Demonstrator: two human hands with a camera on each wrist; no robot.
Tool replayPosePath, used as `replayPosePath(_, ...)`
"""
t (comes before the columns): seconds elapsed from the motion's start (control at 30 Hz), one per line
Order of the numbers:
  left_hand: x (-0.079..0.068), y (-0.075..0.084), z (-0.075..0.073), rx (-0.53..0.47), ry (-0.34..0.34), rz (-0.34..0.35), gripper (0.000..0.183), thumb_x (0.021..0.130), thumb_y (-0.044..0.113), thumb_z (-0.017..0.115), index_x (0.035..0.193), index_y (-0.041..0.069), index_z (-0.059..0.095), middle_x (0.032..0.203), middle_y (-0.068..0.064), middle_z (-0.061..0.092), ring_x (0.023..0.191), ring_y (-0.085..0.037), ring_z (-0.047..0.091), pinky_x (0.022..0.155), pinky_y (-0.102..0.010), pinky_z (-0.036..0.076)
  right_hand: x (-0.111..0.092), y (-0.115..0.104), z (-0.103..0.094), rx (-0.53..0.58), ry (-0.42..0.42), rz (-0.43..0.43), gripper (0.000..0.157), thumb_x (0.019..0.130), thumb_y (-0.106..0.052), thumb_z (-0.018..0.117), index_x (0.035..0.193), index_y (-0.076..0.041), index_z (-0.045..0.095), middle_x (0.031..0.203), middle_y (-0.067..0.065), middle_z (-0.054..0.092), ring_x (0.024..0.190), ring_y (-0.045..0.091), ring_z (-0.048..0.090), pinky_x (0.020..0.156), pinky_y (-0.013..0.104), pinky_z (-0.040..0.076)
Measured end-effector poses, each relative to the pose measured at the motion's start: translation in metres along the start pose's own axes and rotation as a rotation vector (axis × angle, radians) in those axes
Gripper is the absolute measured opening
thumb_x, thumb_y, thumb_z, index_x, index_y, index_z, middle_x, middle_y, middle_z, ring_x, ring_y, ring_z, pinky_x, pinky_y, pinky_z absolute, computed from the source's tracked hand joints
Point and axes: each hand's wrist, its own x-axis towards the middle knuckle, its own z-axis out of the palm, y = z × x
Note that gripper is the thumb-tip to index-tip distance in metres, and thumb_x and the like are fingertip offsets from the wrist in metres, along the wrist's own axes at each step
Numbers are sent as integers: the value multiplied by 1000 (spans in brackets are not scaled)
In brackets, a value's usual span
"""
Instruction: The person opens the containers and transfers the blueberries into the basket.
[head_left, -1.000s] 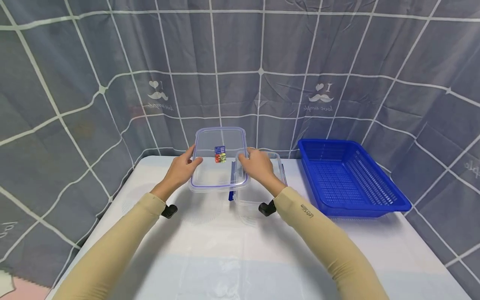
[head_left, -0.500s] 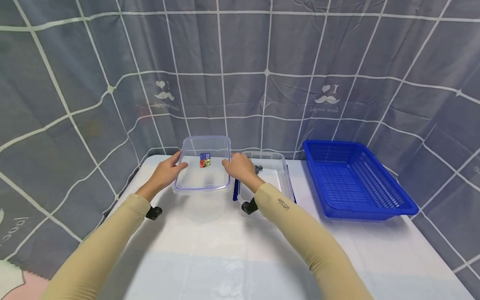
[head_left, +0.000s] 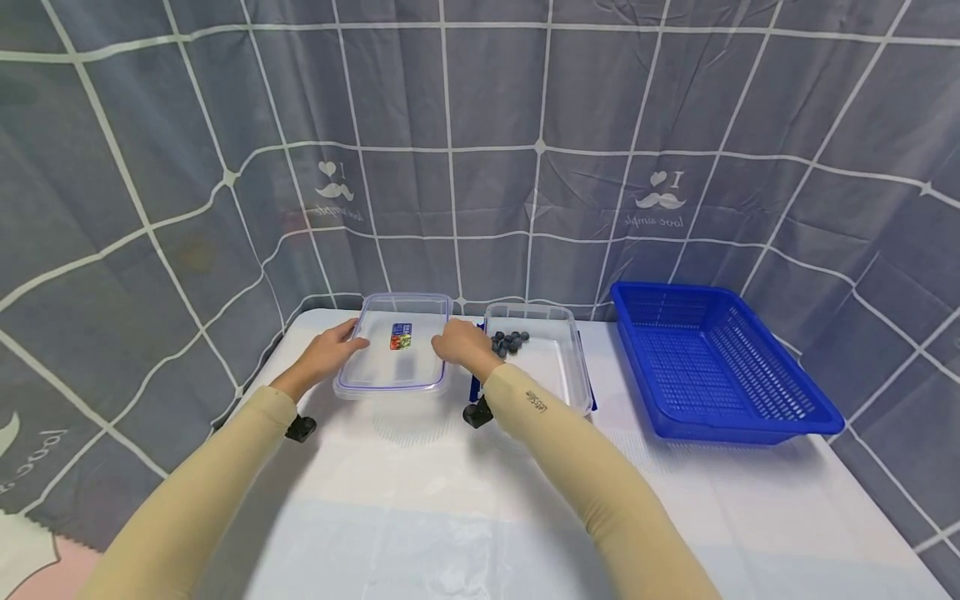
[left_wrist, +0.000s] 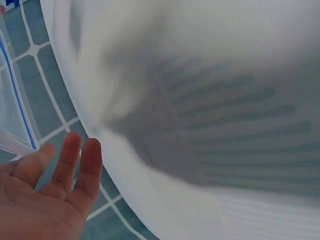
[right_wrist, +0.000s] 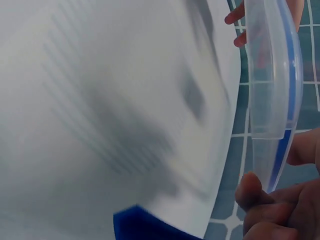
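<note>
A clear rectangular food container lid (head_left: pixel 401 367) with a blue seal and a small fruit label is held close over the table's left part. My left hand (head_left: pixel 327 348) holds its left edge, thumb on top; in the left wrist view the left hand's fingers (left_wrist: pixel 80 170) extend beside the lid. My right hand (head_left: pixel 462 343) pinches the right edge, and the right wrist view has its fingertips (right_wrist: pixel 250 189) at the lid's corner. Just right of that hand stands the clear container (head_left: pixel 579 367), uncovered, with several blueberries (head_left: pixel 512 342) inside. The right forearm covers its near left corner.
An empty blue plastic basket (head_left: pixel 712 367) stands on the right side of the white table (head_left: pixel 420 533). Blue side clips (head_left: pixel 592 392) hang from the container. A grey gridded curtain (head_left: pixel 495 108) rises behind the table.
Both hands have carried the lid left and lowered it toward the table. The container, earlier partly behind the lid and right hand, now shows its blueberries.
</note>
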Motion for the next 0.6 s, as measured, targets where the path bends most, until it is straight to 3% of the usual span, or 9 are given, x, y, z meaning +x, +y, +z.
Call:
replayPosePath(0.13, -2, -5, -2, -25, -16, -29, 77, 101, 41, 51, 161, 4, 18, 161, -27, 26, 148, -49, 23, 120, -58, 22, 0, -8, 6, 26, -32, 0, 29, 100, -31, 52, 102, -7, 67, 86, 5, 60, 75, 20, 54, 63, 33, 43)
replayPosePath(0.4, -2, -19, -1, -7, -59, -62, 78, 102, 42, 48, 160, 1, 17, 160, -31, 25, 145, -52, 28, 119, -60, 25, 9, -17, 17, 25, -113, 1, 25, 99, -22, 49, 78, -11, 56, 64, 2, 51, 55, 15, 42, 50, 28, 34)
replayPosePath(0.6, -1, -24, 2, 2, -75, -78, 77, 101, 40, 47, 160, 0, 16, 161, -31, 22, 147, -51, 24, 120, -59, 23, 7, -18, 26, -9, -117, -5, 22, 99, -22, 50, 90, -9, 65, 64, 1, 55, 58, 15, 48, 53, 28, 38)
